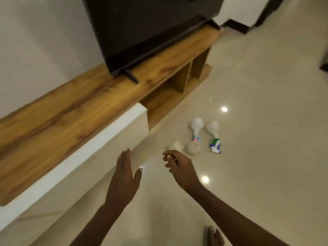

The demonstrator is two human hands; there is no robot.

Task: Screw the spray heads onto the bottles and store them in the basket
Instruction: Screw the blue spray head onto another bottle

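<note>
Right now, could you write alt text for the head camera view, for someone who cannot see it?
A person's open left hand and loosely curled right hand reach toward white plastic bottles with colourful labels lying on a glossy cream tiled floor. A long wooden TV stand carries a black television.

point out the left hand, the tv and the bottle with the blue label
left hand (124,174): head view, on its back
tv (142,23): head view, on the dark screen
blue-label bottle (214,137): head view, on its neck

Item count, glossy beige tiled floor (248,121):
- White plastic bottles: two, one with a pink-and-blue label (195,134), one with a blue-and-green label (213,135).
- Small round white object (176,146), blurred: one.
- Hands: two, left hand (124,176) and right hand (179,167).
</note>
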